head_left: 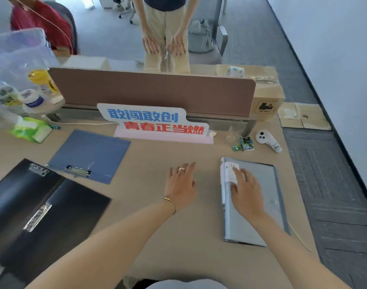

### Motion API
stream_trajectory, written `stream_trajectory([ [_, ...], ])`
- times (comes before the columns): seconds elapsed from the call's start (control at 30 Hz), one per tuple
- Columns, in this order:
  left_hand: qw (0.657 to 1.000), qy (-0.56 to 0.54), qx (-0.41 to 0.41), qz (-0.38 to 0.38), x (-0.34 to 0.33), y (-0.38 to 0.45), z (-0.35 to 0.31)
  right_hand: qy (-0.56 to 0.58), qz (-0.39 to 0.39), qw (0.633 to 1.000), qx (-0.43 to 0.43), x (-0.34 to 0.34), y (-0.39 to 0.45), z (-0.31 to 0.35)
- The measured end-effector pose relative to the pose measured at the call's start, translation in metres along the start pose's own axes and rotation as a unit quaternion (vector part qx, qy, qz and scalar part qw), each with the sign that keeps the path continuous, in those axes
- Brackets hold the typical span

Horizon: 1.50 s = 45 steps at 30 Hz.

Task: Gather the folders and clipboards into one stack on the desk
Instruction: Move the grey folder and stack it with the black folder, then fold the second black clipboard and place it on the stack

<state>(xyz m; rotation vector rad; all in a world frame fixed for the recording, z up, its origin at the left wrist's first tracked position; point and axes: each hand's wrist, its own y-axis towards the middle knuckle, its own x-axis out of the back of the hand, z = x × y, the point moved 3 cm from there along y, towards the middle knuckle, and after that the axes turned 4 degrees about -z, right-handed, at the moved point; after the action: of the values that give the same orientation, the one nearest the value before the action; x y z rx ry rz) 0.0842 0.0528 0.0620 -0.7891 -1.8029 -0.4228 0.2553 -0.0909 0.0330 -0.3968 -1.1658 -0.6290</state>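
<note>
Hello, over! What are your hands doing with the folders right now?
Right hand flat on grey folder. Left hand open, hovering over desk. Blue clipboard, black clipboards lie apart, unstacked. Path clear.

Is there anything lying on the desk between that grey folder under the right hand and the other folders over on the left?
Nothing but the left hand, resting on the bare desk. The right hand lies flat on the grey folder; the blue clipboard and black clipboards lie across open desktop.

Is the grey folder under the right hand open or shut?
Shut. The grey folder lies flat on the desk, covers together, labelled spine facing left; the right hand rests flat on top.
</note>
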Motion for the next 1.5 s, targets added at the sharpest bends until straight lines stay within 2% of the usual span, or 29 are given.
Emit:
stream_trajectory([
  [0.33,0.993,-0.003,0.112,-0.048,0.062,-0.064,0.141,0.013,0.074,0.989,0.13,-0.048,0.002,0.177],
  [0.53,0.977,-0.003,0.193,-0.086,0.098,-0.107,0.236,-0.008,0.156,0.96,0.231,-0.104,-0.021,0.284],
  [0.83,0.942,-0.038,0.328,-0.057,0.113,-0.183,0.375,-0.028,0.284,0.908,0.305,-0.185,-0.056,0.395],
  [0.93,0.909,-0.066,0.406,-0.063,0.102,-0.219,0.426,-0.068,0.336,0.889,0.304,-0.208,-0.07,0.423],
  [1.07,0.83,-0.145,0.535,-0.064,0.082,-0.275,0.483,-0.107,0.381,0.864,0.311,-0.235,-0.089,0.446],
  [1.13,0.796,-0.182,0.573,-0.063,0.076,-0.294,0.501,-0.119,0.404,0.854,0.307,-0.246,-0.096,0.45],
  [1.23,0.777,-0.208,0.591,-0.056,0.074,-0.31,0.523,-0.144,0.423,0.848,0.283,-0.26,-0.095,0.449],
  [1.4,0.747,-0.251,0.611,-0.08,0.084,-0.319,0.56,-0.206,0.41,0.846,0.273,-0.267,-0.076,0.445],
  [1.47,0.706,-0.308,0.629,-0.101,0.084,-0.318,0.577,-0.218,0.407,0.845,0.269,-0.269,-0.07,0.444],
  [1.5,0.674,-0.345,0.643,-0.115,0.083,-0.317,0.586,-0.223,0.407,0.843,0.271,-0.27,-0.069,0.444],
])
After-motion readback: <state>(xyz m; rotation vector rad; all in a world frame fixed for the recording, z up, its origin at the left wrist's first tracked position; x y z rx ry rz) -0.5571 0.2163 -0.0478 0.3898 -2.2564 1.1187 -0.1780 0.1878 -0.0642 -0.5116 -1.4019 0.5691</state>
